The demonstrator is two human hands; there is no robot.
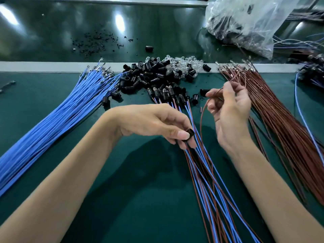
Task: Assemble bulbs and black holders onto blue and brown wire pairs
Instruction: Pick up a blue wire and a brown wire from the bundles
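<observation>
Head view: left hand (154, 121) pinches a black holder (190, 133) at its fingertips, just above the finished wire pairs (206, 181). Right hand (231, 111) pinches one brown wire (201, 118) near its tip. Blue wires (61, 116) lie on the left and brown wires (284, 123) on the right. The holder pile (149, 78) and bulbs (178, 63) sit between them at the back.

Blue wires (57, 116), reddish-brown wires (284, 123), black holders (149, 74), clear bulbs (177, 63), dark green mat (140, 199), bag (245, 20) contents seemingly black

On the counter (140, 190), a holder pile (149, 78) lies between the left wire bundle (52, 120) and the right wire bundle (280, 128); bulbs (178, 62) lie behind it, and a plastic bag (245, 23) lies farther back.
</observation>
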